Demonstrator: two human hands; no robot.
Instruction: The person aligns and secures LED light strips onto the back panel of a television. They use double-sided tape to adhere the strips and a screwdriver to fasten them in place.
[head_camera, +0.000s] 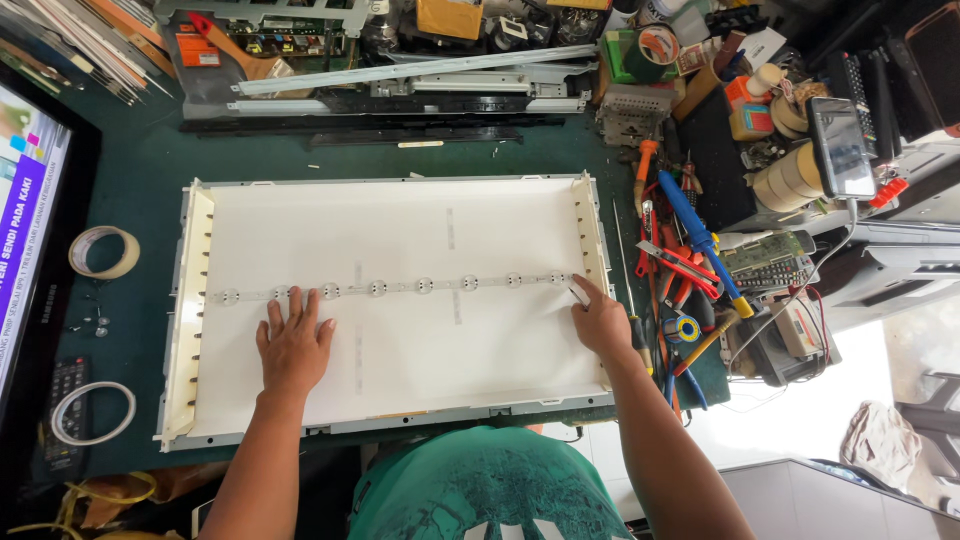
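Left hand (295, 345) spread flat on the white reflector sheet (400, 330), just below the LED strip (390, 288) crossing mid-panel; right hand (600, 320) presses fingertips together at the strip's right end. Best practice: hold the sheet flat, pressing evenly.

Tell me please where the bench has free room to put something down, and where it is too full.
Free patches: the green mat left of the white panel, above the tape roll, and the strip between the panel's top edge and the metal rails. The panel's lower half, between left hand and right hand, is bare too. Crowded: the tools on the right.
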